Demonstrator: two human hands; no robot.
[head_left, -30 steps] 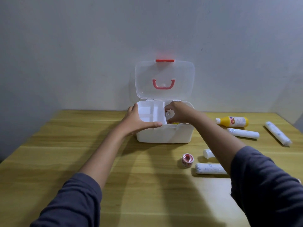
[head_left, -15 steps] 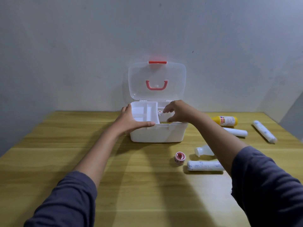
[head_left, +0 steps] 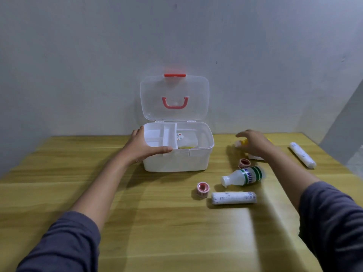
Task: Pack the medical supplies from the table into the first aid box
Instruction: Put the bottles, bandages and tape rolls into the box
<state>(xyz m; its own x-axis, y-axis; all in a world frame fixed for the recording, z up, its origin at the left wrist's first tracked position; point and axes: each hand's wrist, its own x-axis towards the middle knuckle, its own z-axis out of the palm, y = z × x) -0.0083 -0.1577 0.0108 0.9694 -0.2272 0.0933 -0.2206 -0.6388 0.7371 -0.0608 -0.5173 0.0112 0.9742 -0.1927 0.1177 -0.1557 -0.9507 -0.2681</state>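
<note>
The white first aid box [head_left: 176, 161] stands open on the wooden table, its clear lid with red handle upright against the wall. A white packet [head_left: 186, 140] lies in its right compartment. My left hand [head_left: 141, 148] grips the box's front left rim and divided tray. My right hand [head_left: 253, 143] hovers open, right of the box, over the yellow bottle [head_left: 242, 142], which it mostly hides. Near it lie two tape rolls [head_left: 244, 163] [head_left: 203, 189], a white bottle with green label [head_left: 243, 176] and two bandage rolls [head_left: 233, 197] [head_left: 302, 155].
The table [head_left: 137, 222] reaches to a grey wall behind the box. Its right edge runs just past the far bandage roll. A white item [head_left: 255, 157] lies partly hidden under my right wrist.
My right hand left the box's right compartment and swung right over the yellow bottle, holding nothing. My left hand stays on the box. The view has shifted right, showing more supplies.
</note>
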